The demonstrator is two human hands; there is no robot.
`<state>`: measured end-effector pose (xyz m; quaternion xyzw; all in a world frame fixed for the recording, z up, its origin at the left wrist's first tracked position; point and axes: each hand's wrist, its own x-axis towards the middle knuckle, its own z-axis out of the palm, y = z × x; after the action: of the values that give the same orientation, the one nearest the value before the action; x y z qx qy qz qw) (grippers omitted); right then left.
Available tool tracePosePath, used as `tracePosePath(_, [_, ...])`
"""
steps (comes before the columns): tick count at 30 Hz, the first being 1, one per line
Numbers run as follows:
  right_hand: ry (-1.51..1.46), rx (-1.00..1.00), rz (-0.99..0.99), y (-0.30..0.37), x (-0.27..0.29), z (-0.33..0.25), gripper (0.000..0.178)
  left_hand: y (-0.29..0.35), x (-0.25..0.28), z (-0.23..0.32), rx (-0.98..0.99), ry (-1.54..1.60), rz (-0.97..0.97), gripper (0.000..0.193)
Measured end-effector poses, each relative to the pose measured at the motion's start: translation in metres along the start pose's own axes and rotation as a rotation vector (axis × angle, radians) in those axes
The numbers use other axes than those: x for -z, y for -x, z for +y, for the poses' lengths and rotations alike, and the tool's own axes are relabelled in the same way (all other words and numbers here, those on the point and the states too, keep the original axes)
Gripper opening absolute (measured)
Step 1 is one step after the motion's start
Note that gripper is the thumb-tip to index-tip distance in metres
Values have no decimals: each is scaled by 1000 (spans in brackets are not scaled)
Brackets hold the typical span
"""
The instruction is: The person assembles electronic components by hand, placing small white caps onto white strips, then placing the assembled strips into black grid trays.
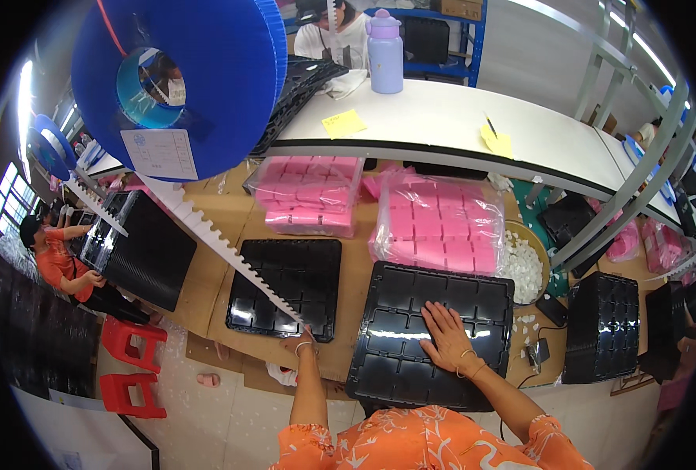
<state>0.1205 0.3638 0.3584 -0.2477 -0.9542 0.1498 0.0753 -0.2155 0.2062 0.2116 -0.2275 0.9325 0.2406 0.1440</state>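
Observation:
My right hand (pixel 450 341) lies flat, fingers stretched out, on a shiny black plastic tray (pixel 395 364) with a grid of compartments. My left hand (pixel 299 342) is closed at the lower end of a long white notched strip (pixel 226 247). The strip slants down from beside a big blue reel (pixel 230 86) at the upper left. Beneath the strip and just beyond my left hand is a second black tray (pixel 285 270), flat on the brown cardboard-covered table (pixel 221 205).
Pink foam blocks in clear plastic (pixel 442 215) lie beyond the trays. A round bowl of white pieces (pixel 522 270) stands right of them. Stacked black trays (pixel 602 329) are farther right. A white shelf (pixel 434 113) carries a lilac bottle (pixel 385 55). Another person (pixel 58 258) works at left.

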Motion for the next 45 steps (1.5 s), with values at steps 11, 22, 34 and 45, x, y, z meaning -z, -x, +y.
tracePosePath(11, [-5, 18, 19, 0, -4, 5, 67, -11, -5, -61, -108, 356, -449, 44])
tracePosePath(22, [-91, 39, 171, 0, 9, -29, 70, 31, 85, -148, -396, 1021, -802, 23])
tracePosePath(34, [-1378, -113, -270, 8, -5, -153, 28, 184, 179, -82, -245, 1438, -948, 30])
tracePosePath(45, [-978, 198, 64, 17, 8, -121, 12, 179, 145, -113, -175, 1121, -904, 17])
